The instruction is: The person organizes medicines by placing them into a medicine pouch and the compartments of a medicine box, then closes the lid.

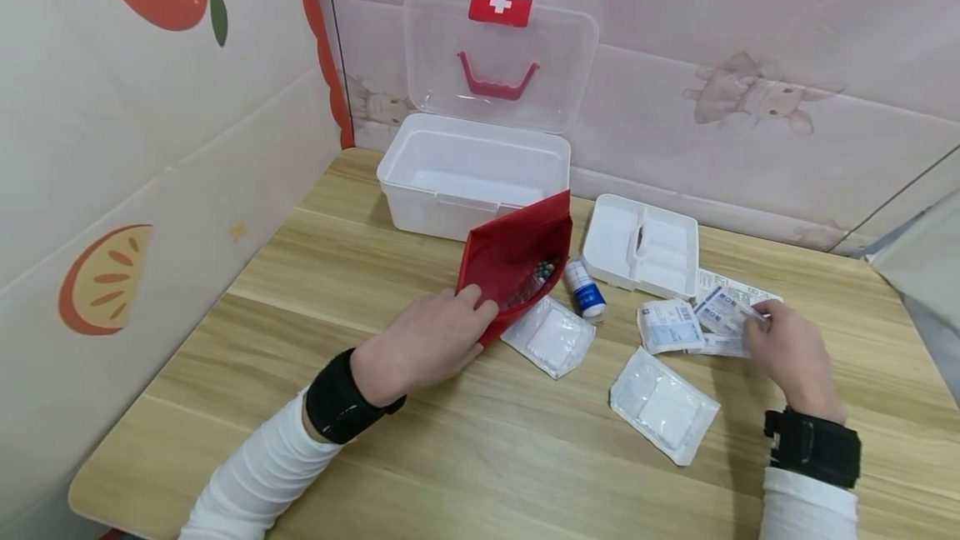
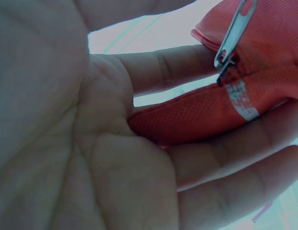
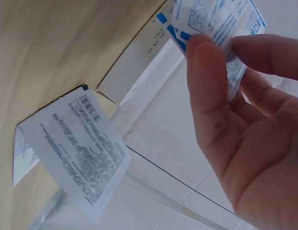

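Observation:
My left hand (image 1: 423, 342) grips the edge of a red zippered pouch (image 1: 504, 252), whose mouth gapes toward me. Inside the pouch lies a clear packet with small dark green items (image 1: 542, 273). In the left wrist view the metal zipper pull (image 2: 235, 36) hangs by the fingers, and the red fabric runs between them. On the right, my right hand (image 1: 793, 352) pinches a small white and blue printed packet (image 3: 213, 21) between thumb and fingers. More flat printed packets (image 3: 84, 143) lie beside that hand on the table.
A white first-aid box (image 1: 423, 207) with its clear lid (image 1: 562, 57) raised stands at the back. Beside it are a white tray (image 1: 667, 244) and a blue-and-white bottle (image 1: 585, 288). Gauze packets (image 1: 551, 338) lie nearer me on the wooden table (image 1: 480, 457).

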Action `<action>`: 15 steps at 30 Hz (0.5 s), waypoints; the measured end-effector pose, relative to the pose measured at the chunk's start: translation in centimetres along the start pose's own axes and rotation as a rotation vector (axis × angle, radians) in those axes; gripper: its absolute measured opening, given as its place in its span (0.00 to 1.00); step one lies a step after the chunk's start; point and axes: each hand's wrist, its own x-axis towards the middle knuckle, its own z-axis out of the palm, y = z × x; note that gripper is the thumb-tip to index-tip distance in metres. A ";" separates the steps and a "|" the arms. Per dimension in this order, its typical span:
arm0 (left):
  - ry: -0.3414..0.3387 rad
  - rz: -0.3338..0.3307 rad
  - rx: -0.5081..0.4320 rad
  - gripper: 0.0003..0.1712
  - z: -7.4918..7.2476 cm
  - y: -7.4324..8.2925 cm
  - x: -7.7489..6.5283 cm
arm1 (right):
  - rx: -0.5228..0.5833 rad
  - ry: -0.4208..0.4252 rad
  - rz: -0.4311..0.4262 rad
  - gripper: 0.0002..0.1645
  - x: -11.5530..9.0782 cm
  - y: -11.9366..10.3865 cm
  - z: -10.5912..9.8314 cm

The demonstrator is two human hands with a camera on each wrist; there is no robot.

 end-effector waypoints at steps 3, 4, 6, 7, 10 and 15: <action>0.002 -0.001 -0.001 0.18 0.0 0.0 0.0 | 0.010 0.041 0.006 0.20 -0.1 -0.4 -0.2; 0.004 0.000 -0.002 0.18 0.0 0.0 0.0 | 0.016 0.049 0.010 0.20 -0.2 -0.5 -0.3; 0.004 0.000 -0.003 0.18 0.0 0.0 0.0 | 0.025 0.069 0.014 0.20 -0.2 -0.8 -0.5; 0.005 0.000 -0.003 0.18 0.0 0.0 0.0 | 0.030 0.079 0.016 0.20 -0.3 -0.9 -0.5; 0.003 -0.001 -0.005 0.18 0.0 0.0 0.0 | 0.038 0.117 0.014 0.19 -0.3 -1.3 -0.7; -0.003 -0.007 -0.007 0.19 0.0 0.1 0.0 | 0.050 0.145 0.010 0.22 -0.5 -1.9 -1.0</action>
